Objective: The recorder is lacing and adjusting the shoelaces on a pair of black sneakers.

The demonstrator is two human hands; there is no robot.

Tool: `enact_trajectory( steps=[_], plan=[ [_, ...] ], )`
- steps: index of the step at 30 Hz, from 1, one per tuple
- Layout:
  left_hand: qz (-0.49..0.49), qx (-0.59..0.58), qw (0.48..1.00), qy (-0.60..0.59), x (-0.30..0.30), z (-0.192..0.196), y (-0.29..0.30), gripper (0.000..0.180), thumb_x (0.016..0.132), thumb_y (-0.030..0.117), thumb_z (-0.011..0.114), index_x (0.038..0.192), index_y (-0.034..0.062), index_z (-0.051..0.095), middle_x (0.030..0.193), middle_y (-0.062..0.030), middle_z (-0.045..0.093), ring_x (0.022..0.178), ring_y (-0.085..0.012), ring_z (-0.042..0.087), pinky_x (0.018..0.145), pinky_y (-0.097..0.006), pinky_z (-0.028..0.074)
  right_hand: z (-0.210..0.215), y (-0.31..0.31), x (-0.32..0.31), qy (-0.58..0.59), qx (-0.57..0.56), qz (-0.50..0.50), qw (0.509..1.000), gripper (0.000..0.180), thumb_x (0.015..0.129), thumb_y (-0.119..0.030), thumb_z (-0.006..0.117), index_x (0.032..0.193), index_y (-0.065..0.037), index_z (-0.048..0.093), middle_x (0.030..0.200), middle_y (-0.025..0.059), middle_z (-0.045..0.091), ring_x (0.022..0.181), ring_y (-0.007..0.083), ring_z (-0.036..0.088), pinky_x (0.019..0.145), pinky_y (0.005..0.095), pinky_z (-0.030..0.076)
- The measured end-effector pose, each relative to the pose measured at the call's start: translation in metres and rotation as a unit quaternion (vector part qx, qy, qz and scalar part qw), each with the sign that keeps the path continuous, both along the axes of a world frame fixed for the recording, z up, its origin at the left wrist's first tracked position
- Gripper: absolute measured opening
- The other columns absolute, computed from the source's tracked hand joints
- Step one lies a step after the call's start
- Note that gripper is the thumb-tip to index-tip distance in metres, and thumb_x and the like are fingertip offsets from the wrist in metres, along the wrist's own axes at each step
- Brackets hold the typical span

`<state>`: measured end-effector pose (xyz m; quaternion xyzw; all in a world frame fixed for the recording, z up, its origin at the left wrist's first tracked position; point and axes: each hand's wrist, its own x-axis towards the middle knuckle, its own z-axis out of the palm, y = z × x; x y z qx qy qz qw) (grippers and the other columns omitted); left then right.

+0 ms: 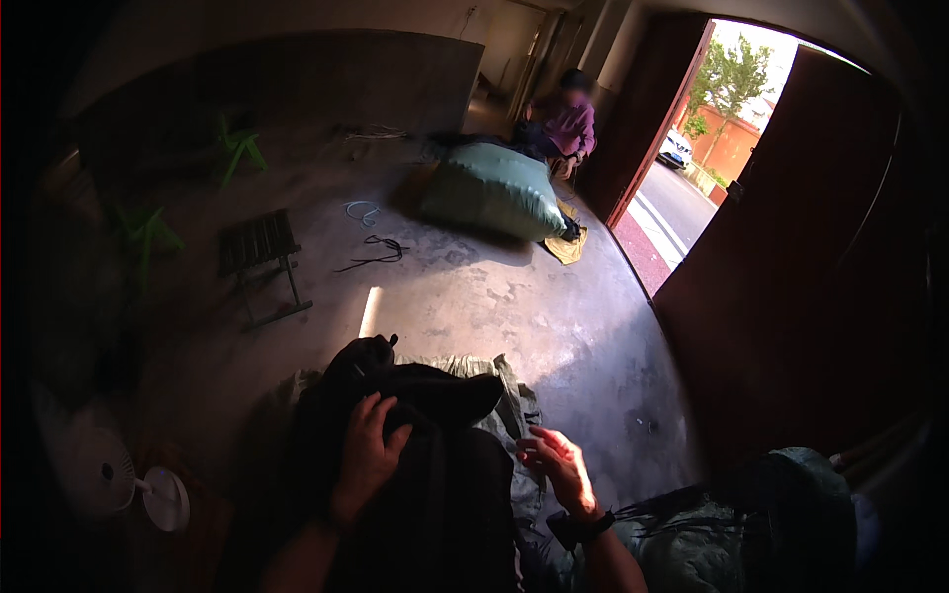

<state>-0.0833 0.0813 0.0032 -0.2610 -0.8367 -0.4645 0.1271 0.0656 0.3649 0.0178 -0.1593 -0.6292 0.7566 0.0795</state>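
Note:
Dark cloth (450,400), perhaps a garment, lies bunched across my lap, its folds lost in shadow. My left hand (371,450) rests over it, fingers apart and thumb spread, gripping nothing that I can see. To the right, my right hand (560,465) hovers beside the cloth with fingers loosely bent and apart; nothing shows in them. A dark band (581,529) circles that wrist. Beneath and beyond the cloth spreads a crumpled grey-green woven sheet or sack (514,390), close to my right fingertips.
A stuffed pale-green sack (494,188) lies ahead, with a seated person (568,124) behind it. Left are a folding stool (259,247), green stool legs (242,153) and a white fan (163,499). Cords (376,252) lie on the floor. Green sacking (692,549) sits lower right, near an open doorway (682,198).

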Motion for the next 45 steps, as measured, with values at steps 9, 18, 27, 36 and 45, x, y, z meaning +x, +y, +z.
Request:
enact_trajectory(
  steps=[9,18,27,36,45],
  plan=[
    [-0.1,0.071,0.991,-0.059,-0.019,-0.02,-0.024,0.044,0.095,0.031,0.06,0.128,0.0024,0.056,0.127,-0.0195,0.058,0.122,-0.0346,0.053,0.104,-0.039,0.041,0.169,-0.147,0.081,0.399,-0.009,0.268,0.877,0.02,0.095,-0.003,0.051,0.112,0.004,0.058,0.09,0.0168,0.066,0.078,0.0265,0.065,0.074,0.0373,0.054],
    [-0.16,0.205,0.9,-0.35,-0.009,-0.001,-0.053,0.055,0.1,0.047,0.05,0.143,0.0122,0.046,0.121,-0.0012,0.056,0.113,-0.0117,0.049,0.101,-0.026,0.037,0.12,-0.163,0.074,0.256,-0.044,0.206,0.943,0.033,0.105,-0.023,0.038,0.075,-0.01,0.043,0.058,0.0042,0.044,0.049,0.0172,0.043,0.05,0.0344,0.043],
    [-0.127,0.09,0.957,-0.243,0.01,-0.005,-0.081,0.054,0.097,0.03,0.06,0.14,0.0024,0.046,0.132,-0.0134,0.057,0.121,-0.0234,0.055,0.1,-0.032,0.045,0.01,-0.098,0.011,-0.018,0.23,-0.014,0.973,0.024,0.098,-0.019,0.059,0.086,0.0,0.066,0.077,0.005,0.068,0.068,0.0096,0.061,0.066,0.0243,0.046],
    [-0.07,-0.07,0.994,-0.044,0.05,0.004,-0.089,0.041,0.083,0.02,0.074,0.118,0.0012,0.061,0.114,-0.0135,0.064,0.1,-0.0322,0.065,0.082,-0.037,0.055,0.006,-0.089,-0.047,0.117,0.417,-0.025,0.901,0.02,0.088,0.003,0.06,0.105,-0.002,0.069,0.118,0.0109,0.066,0.104,0.0205,0.064,0.086,0.0295,0.05],
    [-0.068,0.042,0.99,-0.117,0.051,0.022,-0.053,0.042,0.078,0.008,0.077,0.115,0.0083,0.056,0.088,-0.0073,0.06,0.076,-0.0226,0.063,0.068,-0.034,0.052,-0.002,-0.083,-0.085,0.136,0.448,0.177,0.866,0.055,0.071,0.014,0.047,0.118,-0.01,0.064,0.137,0.0079,0.058,0.13,0.0266,0.051,0.106,0.0396,0.038]
  ],
)
